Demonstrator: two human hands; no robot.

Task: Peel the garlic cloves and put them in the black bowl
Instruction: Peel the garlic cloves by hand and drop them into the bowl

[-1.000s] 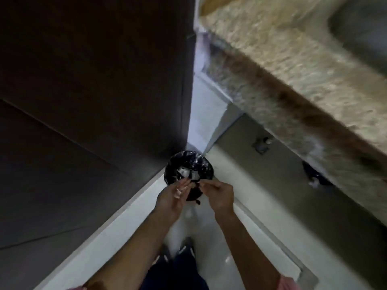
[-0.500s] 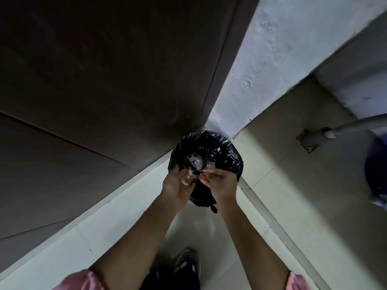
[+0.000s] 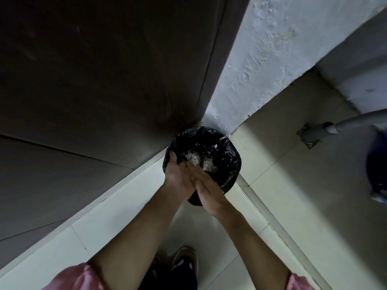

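Dark panel [image 3: 94, 80] filled the left and upper left of frame, no task items on it. Left hand [image 3: 178, 176] at centre, fingers straight, palm laid flat against the other one, nothing gripped as far as I could see. Both hands sat right over the bin [image 3: 228, 151], which was tucked into the corner at centre and lined with black plastic. Pale papery scraps [image 3: 194, 159] lay inside, just past the fingertips. Right hand [image 3: 209, 195] just right of centre, also flat and unclenched, crossing the left at an angle. My read: palms met above the opening so loose skin would drop into the liner, not onto the floor tiles [image 3: 282, 185]. Garlic cloves and black bowl: neither in view, so can't say where they stood or how many were peeled. Bin was not the bowl. Rough white wall [image 3: 272, 59] ran up right of centre. Grey pipe [image 3: 360, 120] met a floor fitting at far right. Blurred dark blue object [image 3: 377, 164] at the right edge, unidentifiable.
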